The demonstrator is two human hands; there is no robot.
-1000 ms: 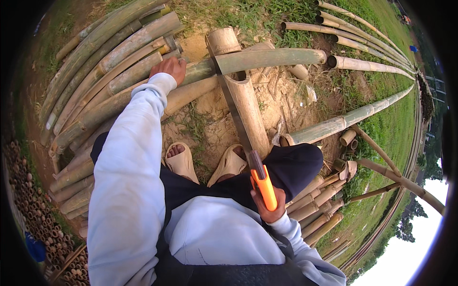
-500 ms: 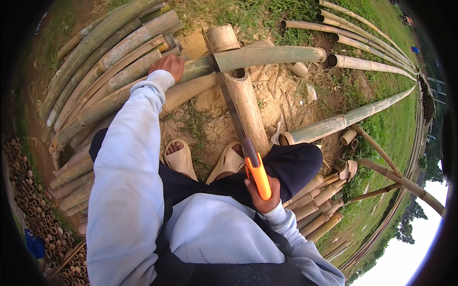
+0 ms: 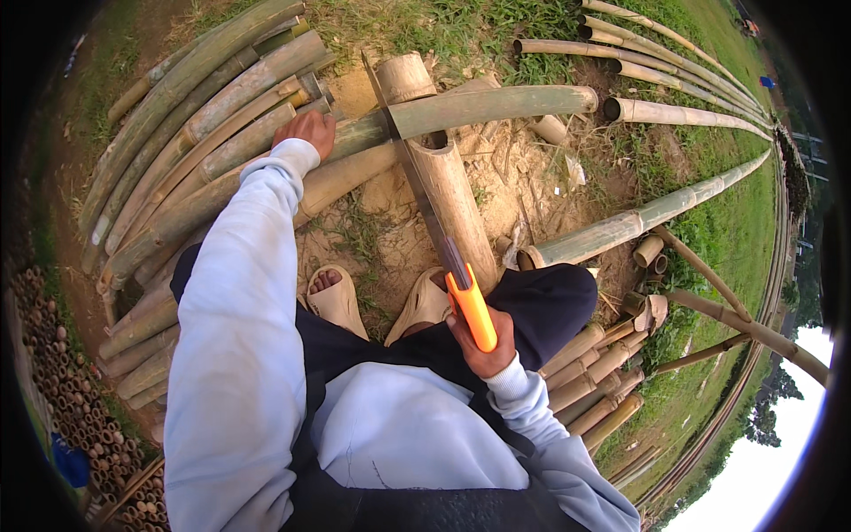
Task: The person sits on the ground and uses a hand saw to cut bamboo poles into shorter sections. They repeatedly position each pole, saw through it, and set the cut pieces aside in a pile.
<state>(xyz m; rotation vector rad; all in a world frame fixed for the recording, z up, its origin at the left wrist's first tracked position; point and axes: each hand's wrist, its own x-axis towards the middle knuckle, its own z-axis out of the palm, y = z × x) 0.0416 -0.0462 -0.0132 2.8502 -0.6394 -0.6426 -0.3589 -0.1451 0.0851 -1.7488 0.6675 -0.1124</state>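
I'm having the right hand (image 3: 501,344) grip the saw (image 3: 429,201) and the left hand (image 3: 308,133) rest curled on the pole (image 3: 362,136) across the log (image 3: 464,211), worrying that any roll might pinch the blade (image 3: 412,166).

The person's left hand (image 3: 307,133) rests on a pole (image 3: 496,105) of green bamboo. The right hand (image 3: 490,344) grips a saw (image 3: 470,306) by its orange handle, the blade slanting across the pole. A log (image 3: 458,204) lies on the pole's near side, a stub (image 3: 405,76) on its far side. Sandals (image 3: 335,306) stand on the dirt. More poles pile up at left; cut pieces (image 3: 75,390) lie at lower left.
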